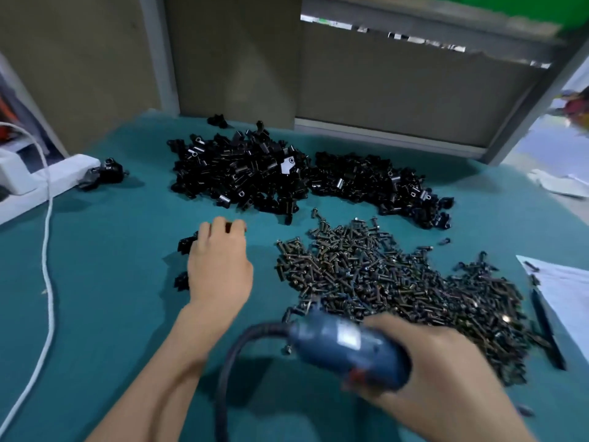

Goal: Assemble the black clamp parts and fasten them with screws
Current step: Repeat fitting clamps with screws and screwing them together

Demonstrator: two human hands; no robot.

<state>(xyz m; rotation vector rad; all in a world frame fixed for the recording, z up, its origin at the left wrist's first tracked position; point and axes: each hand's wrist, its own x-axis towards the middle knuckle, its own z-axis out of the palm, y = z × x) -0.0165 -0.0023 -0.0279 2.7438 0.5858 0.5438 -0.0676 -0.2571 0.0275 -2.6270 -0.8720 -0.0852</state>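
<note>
Teal cloth covers the tabletop (105,250), and lots of small things lie on it. At the far side sit two big heaps of black plastic clamp parts (242,173), one beside the other and touching at the edge. Closer in, on the right, lies a wide heap of dark metal screws (382,275).

The left hand (220,266) reaches out flat, palm down, over a few loose black clamp pieces (186,245) that lie apart from the heaps. Its fingertips (223,223) curl down onto something dark, but the hand hides it, so I cannot tell if its grip is clamped on a piece or only resting there. One more small black piece (181,280) lies just beside the wrist side of that hand.

The right hand (436,371) is near the bottom of the view. Its grip is wrapped tight around a blue electric screwdriver (344,342) with a thick dark cord (232,362) that loops down off its back end. This part is blurry.

A white rope-like cable (47,250) snakes along the left side. A white box (41,180) sits at the far left with a black clamp piece (106,173) next to it. White paper (567,291) and a dark pen (546,327) lie at the right edge.
</note>
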